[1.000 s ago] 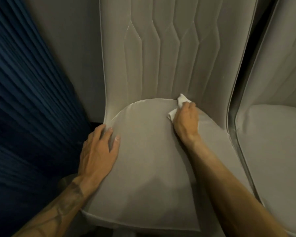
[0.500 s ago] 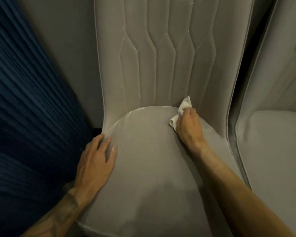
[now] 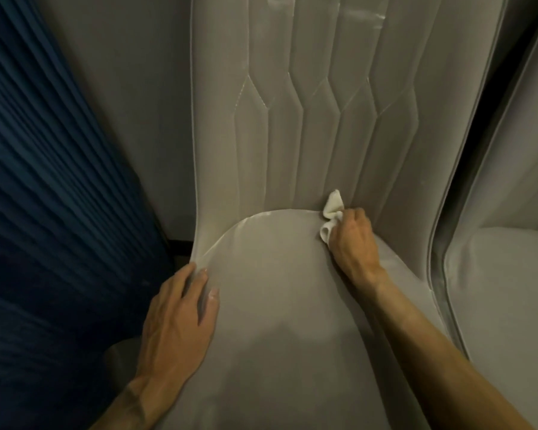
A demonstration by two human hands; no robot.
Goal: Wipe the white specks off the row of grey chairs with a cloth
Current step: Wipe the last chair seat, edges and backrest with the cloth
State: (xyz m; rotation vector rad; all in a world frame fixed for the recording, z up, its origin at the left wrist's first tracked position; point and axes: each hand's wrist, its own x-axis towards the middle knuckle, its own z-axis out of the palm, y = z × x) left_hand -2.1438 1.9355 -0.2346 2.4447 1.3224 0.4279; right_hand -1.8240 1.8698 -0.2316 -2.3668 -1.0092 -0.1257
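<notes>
The white cloth (image 3: 332,212) sat bunched at the back of the seat of the near grey chair (image 3: 277,305), right in the crease where the seat met the ribbed backrest (image 3: 292,119), at about 1 o'clock from the seat's middle. Its long axis ran nearly upright in the view, from 6 to 12 o'clock, with the free end poking up towards 12 and touching the foot of the backrest. The right hand (image 3: 353,243) gripped it, fingers curled round the lower part so that only the upper wad and a small fold showed. The cloth stuck out at the hand's 10 to 11 o'clock side, beyond the knuckles, and the forearm came in from 5 o'clock. The left hand (image 3: 177,318) lay flat on the seat's left edge at about 8 o'clock, fingers straight and close together, pointing to 1 o'clock and holding nothing. A second grey chair (image 3: 510,290) stood just beside the first at 3 o'clock, apart from it by a dark gap. A pleated blue curtain (image 3: 44,181) hung at 9 o'clock (whether any specks lay on the seat was too fine to tell).
</notes>
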